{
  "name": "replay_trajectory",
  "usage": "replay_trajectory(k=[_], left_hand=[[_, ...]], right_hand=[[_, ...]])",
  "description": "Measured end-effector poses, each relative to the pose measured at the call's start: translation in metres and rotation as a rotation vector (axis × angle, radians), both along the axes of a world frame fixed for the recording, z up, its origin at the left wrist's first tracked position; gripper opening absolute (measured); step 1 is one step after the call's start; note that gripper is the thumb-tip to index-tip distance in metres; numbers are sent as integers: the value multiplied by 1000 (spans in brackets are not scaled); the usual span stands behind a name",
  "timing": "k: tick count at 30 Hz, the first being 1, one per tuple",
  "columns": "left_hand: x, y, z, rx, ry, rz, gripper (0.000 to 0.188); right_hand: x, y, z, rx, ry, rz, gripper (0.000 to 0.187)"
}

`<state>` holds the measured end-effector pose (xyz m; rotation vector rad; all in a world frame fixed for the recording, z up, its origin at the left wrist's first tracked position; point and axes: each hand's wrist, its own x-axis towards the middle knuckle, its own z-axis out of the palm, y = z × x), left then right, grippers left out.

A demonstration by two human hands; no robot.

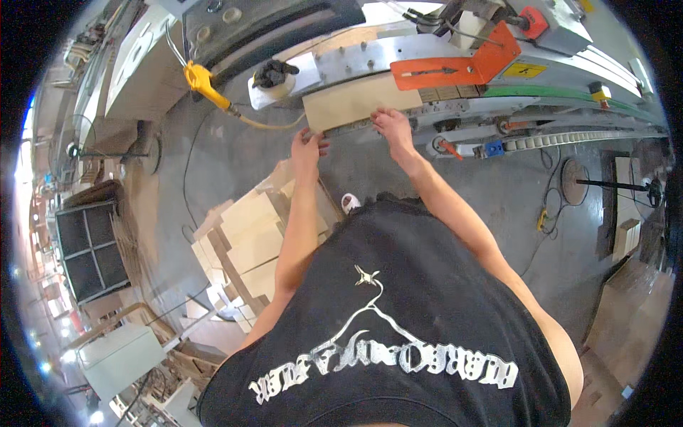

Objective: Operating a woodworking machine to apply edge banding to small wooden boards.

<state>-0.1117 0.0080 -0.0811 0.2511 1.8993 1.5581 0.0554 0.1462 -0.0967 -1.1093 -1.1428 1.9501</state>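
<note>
A pale flat wooden board (348, 103) lies on the bed of a long machine, its right end beside an orange metal guard (445, 71). My left hand (308, 147) is at the board's near left corner, with thumb and fingers apart and no grip visible. Farther right, my right hand (393, 129) has its bent fingers at the near edge of the same board, seemingly pinching it. The undersides of the fingers are hidden.
Stacked pale boards (249, 224) stand on the floor to my left. A yellow air gun (203, 82) hangs on its hose left of the machine. A white container with a black glove-like top (274, 77) sits behind the board. A green strip (541, 92) runs rightward along the machine.
</note>
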Motion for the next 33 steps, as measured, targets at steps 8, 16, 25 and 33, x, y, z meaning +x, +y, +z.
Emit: replay_trajectory(k=[8, 16, 25, 33], left_hand=[[36, 45, 14, -3, 6, -273, 43], [100, 110, 13, 129, -312, -546, 46], [130, 141, 13, 87, -340, -767, 44], [52, 19, -8, 178, -58, -471, 28]], right_hand=[[26, 24, -14, 27, 29, -384, 14], [88, 86, -13, 111, 6, -768, 7], [138, 102, -11, 559, -491, -690, 23], [156, 19, -15, 390, -218, -366, 11]])
